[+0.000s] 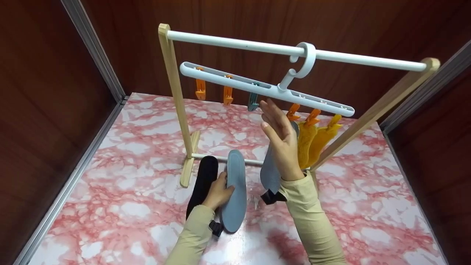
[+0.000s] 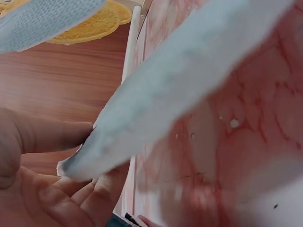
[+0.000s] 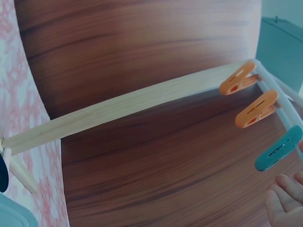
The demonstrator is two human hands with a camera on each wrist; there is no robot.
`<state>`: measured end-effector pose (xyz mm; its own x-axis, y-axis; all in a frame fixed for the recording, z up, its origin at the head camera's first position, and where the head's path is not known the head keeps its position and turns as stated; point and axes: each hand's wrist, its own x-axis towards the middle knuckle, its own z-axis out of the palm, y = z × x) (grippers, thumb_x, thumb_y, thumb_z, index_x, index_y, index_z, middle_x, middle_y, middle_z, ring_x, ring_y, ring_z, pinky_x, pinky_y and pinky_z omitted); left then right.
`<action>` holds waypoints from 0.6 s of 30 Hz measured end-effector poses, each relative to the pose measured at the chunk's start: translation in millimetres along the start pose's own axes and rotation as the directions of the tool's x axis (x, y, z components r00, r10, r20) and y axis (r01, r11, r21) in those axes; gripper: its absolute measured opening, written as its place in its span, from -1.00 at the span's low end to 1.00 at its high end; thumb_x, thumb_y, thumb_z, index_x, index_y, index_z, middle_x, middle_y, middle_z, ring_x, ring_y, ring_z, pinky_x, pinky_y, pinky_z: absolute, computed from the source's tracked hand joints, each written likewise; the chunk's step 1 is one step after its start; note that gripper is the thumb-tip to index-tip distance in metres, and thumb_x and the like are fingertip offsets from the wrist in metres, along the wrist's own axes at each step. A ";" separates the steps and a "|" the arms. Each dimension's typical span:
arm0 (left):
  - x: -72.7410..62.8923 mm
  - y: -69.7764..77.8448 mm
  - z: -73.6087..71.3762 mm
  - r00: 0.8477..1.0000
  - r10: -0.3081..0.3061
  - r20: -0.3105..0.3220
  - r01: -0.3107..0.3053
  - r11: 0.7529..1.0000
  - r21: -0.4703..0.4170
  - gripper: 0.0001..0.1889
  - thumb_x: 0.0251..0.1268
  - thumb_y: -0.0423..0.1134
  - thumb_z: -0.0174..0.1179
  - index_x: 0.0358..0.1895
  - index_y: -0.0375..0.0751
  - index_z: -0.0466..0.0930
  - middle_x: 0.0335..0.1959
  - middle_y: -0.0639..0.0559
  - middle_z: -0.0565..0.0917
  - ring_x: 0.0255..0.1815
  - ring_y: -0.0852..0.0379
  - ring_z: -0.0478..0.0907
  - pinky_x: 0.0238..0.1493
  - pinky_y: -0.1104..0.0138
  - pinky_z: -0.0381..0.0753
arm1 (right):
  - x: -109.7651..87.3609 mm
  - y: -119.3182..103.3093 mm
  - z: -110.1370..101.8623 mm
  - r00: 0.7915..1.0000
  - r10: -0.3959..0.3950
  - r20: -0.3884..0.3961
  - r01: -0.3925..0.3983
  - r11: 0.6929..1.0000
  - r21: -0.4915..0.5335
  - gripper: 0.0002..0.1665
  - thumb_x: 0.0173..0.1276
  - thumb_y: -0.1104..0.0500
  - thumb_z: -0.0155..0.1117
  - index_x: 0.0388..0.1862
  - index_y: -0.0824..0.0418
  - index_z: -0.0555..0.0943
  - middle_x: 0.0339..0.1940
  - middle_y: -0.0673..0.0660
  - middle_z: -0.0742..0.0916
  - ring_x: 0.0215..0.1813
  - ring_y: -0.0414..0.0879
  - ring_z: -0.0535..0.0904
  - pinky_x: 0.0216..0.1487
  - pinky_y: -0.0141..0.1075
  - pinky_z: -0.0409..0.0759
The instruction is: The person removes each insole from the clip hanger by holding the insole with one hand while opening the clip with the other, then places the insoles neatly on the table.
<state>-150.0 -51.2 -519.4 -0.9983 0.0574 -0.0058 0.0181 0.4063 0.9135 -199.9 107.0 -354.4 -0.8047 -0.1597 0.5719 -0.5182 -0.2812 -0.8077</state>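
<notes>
My left hand [image 1: 220,190] pinches a grey shoe insole [image 1: 236,206] by one side edge, thumb on one face and fingers on the other. The left wrist view shows this insole [image 2: 175,80] blurred and close up. My right hand [image 1: 281,141] is raised with fingers extended, just right of a dark green clothes peg [image 1: 253,101] on a white hanger [image 1: 235,82]. In the right wrist view the fingertips are just below the green peg [image 3: 279,149]. Behind the right hand a second grey insole [image 1: 270,169] hangs, partly hidden.
Two orange pegs [image 1: 228,90] hang at the hanger's left. Yellow insoles [image 1: 319,143] hang from pegs on the right. A white bar [image 1: 239,44] on a wooden frame [image 1: 176,92] carries the hanger. A black insole [image 1: 206,176] is left of my left hand, above the pink marbled surface [image 1: 132,213].
</notes>
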 end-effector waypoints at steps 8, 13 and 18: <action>-0.9 0.3 3.7 0.999 -0.026 0.047 0.026 1.000 0.005 -0.61 0.19 -0.46 0.13 0.10 -0.47 0.38 -0.03 -0.40 0.63 -0.04 -0.27 0.61 -0.06 -0.03 0.58 | -1.0 -0.5 0.1 1.000 -0.004 -0.013 0.004 1.000 -0.006 -0.42 0.42 0.35 0.06 0.40 0.40 0.26 0.37 0.27 0.46 0.42 0.14 0.32 0.42 -0.11 0.26; -1.6 0.4 5.7 0.998 -0.046 0.053 0.045 0.999 0.017 -0.61 0.19 -0.45 0.16 0.10 -0.45 0.39 -0.07 -0.36 0.64 -0.07 -0.23 0.62 -0.06 -0.01 0.58 | -2.0 0.0 0.0 1.000 0.011 -0.008 -0.011 1.000 -0.004 -0.41 0.42 0.35 0.05 0.41 0.38 0.25 0.38 0.26 0.45 0.42 0.08 0.33 0.42 -0.11 0.25; -1.7 0.6 7.9 0.998 -0.037 0.057 0.035 0.999 0.032 -0.63 0.16 -0.44 0.17 0.06 -0.42 0.42 -0.12 -0.31 0.65 -0.11 -0.19 0.61 -0.07 0.01 0.57 | -2.1 1.1 -0.7 1.000 0.003 0.003 -0.003 1.000 0.002 -0.42 0.43 0.31 0.06 0.41 0.36 0.26 0.38 0.25 0.45 0.43 0.09 0.32 0.43 -0.08 0.23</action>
<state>-147.9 -43.8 -522.1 -0.9936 0.0940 -0.0623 -0.0151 0.4367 0.8995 -199.0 107.7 -356.6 -0.8057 -0.1631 0.5695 -0.5150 -0.2821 -0.8094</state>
